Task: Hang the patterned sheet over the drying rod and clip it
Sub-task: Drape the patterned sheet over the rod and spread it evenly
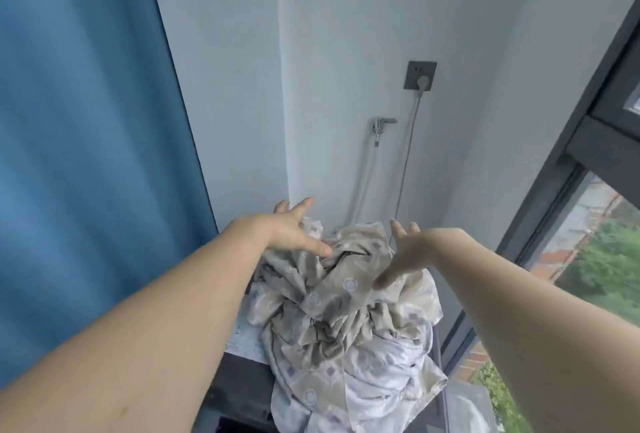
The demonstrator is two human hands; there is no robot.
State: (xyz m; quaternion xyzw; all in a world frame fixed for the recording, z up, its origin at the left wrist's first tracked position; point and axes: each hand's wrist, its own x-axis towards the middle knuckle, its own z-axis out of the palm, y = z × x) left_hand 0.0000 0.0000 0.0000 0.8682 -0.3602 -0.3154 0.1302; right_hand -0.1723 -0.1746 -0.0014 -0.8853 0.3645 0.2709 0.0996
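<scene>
The patterned sheet (346, 314) lies in a crumpled heap on a dark appliance top (239, 380) low in the middle of the view, in the corner where a pale wall (346, 34) meets the window. Its cloth is beige and white with small round and square motifs, bunched into deep folds at the top and spilling down the front edge of the dark surface. A strip of a pale printed label shows on that surface just left of the heap.

Both bare forearms reach forward over the heap. The left hand (291, 228) is spread wide with straight fingers; its thumb tip touches a fold near the top of the sheet, while the other fingers point up toward the wall and hold nothing. The right hand (405, 256) is likewise released, fingers straight and apart; its thumb points down at the cloth, very near or just touching it, which of the two cannot be told. Neither hand grasps the sheet.

Behind the heap a dark wall socket (420, 75) carries a grey plug, and its cable (408, 155) runs down the wall to behind the sheet. Beside it to the left a metal tap (382, 124) is fixed to the wall, with a pale hose dropping from it. A blue curtain (79, 120) fills the left side. On the right a dark window frame (561, 169) slants across, with greenery and brick seen through the glass
</scene>
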